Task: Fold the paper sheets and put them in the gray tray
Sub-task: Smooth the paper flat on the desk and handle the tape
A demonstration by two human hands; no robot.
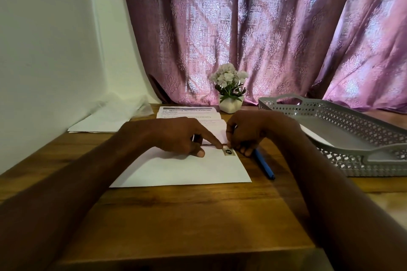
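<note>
A folded white paper (180, 169) lies on the wooden table in front of me. My left hand (176, 138) presses its far edge with the index finger stretched out and the thumb on the sheet. My right hand (246, 132) meets that fingertip at the paper's far right corner, fingers curled and pinching at the edge beside a small dark sticker (229, 152). Printed sheets (187, 113) lie stacked just behind the hands. The gray perforated tray (343, 108) stands to the right with a white sheet (312, 135) inside it.
A blue pen (264, 165) lies just right of the folded paper. A white pot of flowers (230, 90) stands at the back by the purple curtain. More white paper and clear plastic (105, 121) rest at the back left against the wall.
</note>
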